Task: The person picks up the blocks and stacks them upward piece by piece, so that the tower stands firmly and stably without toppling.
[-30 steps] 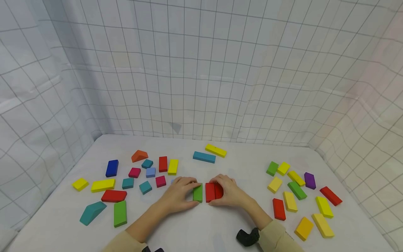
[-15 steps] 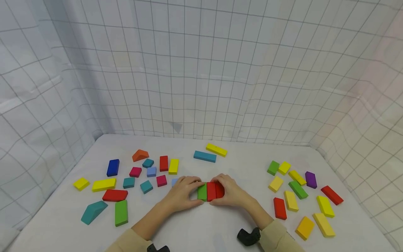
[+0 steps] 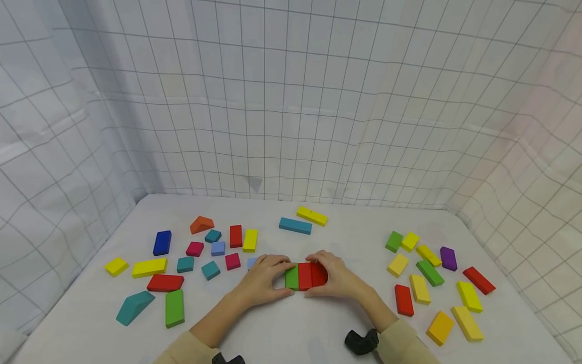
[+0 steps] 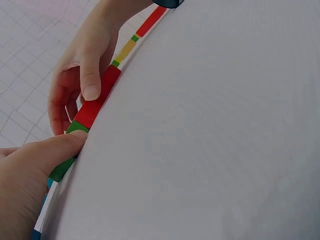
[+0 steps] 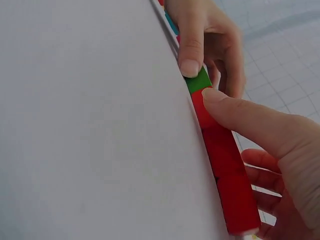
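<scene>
At the middle of the table a green block (image 3: 292, 277) lies side by side with two red blocks, touching the first red block (image 3: 305, 276); the second red block (image 3: 320, 274) adjoins that one on the right. My left hand (image 3: 261, 279) pinches the green block, thumb on its near end and fingers at the far end. With thumb and fingers my right hand (image 3: 335, 276) holds the red blocks the same way, its palm hiding some of the right side. In the left wrist view the left thumb covers part of the green block (image 4: 62, 169).
Scattered left lie several blocks, among them a green one (image 3: 175, 308), a teal one (image 3: 135, 307) and a red one (image 3: 165, 283). More blocks lie right, including a purple one (image 3: 448, 258). A blue bar (image 3: 295, 225) and a yellow bar (image 3: 311, 216) lie behind the hands.
My left hand has slid the green block rightward until it meets the red blocks, closing the gap. The right hand's fingers have shifted slightly right, showing more of the second red block.
</scene>
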Demonstrator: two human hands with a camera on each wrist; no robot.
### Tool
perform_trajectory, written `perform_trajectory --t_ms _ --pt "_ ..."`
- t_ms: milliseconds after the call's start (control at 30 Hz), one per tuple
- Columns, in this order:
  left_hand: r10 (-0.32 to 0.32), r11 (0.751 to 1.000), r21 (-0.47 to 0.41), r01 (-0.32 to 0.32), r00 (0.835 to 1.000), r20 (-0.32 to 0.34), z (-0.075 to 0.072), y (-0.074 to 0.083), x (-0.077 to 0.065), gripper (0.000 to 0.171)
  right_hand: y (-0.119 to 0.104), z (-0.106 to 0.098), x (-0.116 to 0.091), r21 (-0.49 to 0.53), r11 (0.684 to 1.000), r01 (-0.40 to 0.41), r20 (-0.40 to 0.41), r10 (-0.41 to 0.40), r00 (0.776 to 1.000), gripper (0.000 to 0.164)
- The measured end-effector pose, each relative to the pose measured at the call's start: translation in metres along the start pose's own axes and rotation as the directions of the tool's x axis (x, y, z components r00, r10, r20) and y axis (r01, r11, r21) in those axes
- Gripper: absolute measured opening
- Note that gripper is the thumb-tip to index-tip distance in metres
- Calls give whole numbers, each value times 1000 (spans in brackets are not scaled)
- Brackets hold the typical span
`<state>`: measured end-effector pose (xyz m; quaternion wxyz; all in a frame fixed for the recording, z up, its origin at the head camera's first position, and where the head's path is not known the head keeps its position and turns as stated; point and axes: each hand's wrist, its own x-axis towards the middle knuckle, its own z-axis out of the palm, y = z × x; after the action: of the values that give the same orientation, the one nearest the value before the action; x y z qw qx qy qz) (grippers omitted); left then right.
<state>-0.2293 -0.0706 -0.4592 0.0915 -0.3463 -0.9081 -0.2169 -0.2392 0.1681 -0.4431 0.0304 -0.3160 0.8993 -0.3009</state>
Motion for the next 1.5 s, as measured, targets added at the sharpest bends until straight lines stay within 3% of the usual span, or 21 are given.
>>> perform_trajectory --t_ms 200,400,533,800,1067,1167,1267,1367,1500 --pt "-4 1000 1 4 1000 -1 0 0 1 57 17 -10 -17 152 988 -27 -31 32 999 67" --pt "14 1000 0 -14 1000 -13 1 0 -1 57 34 -12 -35 231 973 -26 -65 42 997 66" --pt "24 1000 7 -24 999 -21 1 0 -1 57 35 -12 -40 239 971 -31 -82 53 995 62" --pt "14 1000 2 -14 1000 1 1 0 0 57 17 -19 -43 268 963 -30 -101 59 993 56" --pt "10 1000 -5 -10 1000 6 -5 -1 1 60 38 -12 -41 256 966 -44 -86 68 994 58" --pt "-21 999 -29 19 999 -48 -14 -8 3 60 39 -11 -40 256 966 -37 -87 62 994 58" --pt "-88 996 -48 81 983 -163 -26 -24 6 57 38 -11 -40 253 967 -41 -83 64 994 58" --pt "-182 983 -22 183 948 -259 -34 -42 5 51 38 -11 -40 256 966 -39 -82 62 995 57" --pt "-294 949 25 314 910 -292 -37 -61 0 50 38 -11 -41 256 966 -36 -82 59 995 57"
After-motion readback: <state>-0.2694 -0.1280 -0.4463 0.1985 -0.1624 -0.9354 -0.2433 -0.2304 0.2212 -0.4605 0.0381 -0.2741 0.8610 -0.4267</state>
